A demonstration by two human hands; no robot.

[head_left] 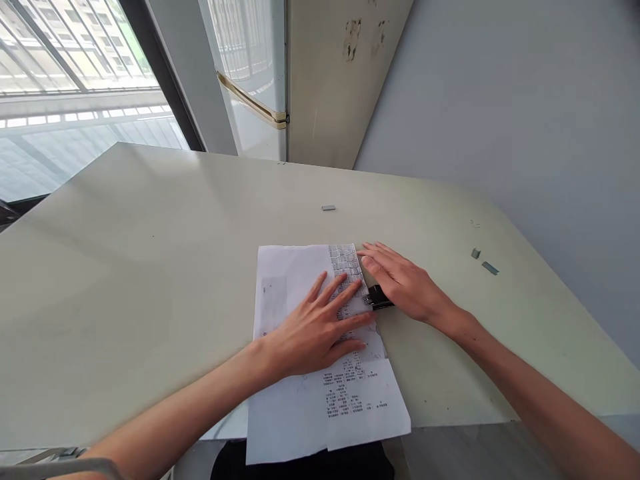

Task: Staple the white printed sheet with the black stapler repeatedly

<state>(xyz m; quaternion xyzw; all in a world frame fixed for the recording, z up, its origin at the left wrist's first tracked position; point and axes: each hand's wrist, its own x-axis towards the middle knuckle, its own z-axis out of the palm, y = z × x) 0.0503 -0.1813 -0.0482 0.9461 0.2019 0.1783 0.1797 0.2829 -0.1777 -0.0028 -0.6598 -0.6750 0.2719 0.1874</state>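
Left arm (195,403) comes in low, over the white tabletop (125,300). Its left hand (320,330) lies flat with the fingers spread out. It is not grabbing anything, just resting on top of the papers (285,413). The papers sit in the middle, and their bottom part pokes out past the near edge. They have tiny black print on the right side. Past their top edge is a little gray strip (329,208). At the right side of the papers is a black tool (381,298) with a shiny tip, maybe a stapler. The right hand (407,283) is over it, with its fingertips by the edge of the papers. I can't tell if it grips the tool. Far to the right are two more small gray bits (490,268).

It looks like the step now is keeping the papers still at the tool. A push there would need flat, even sheets and fingers away from the tip.
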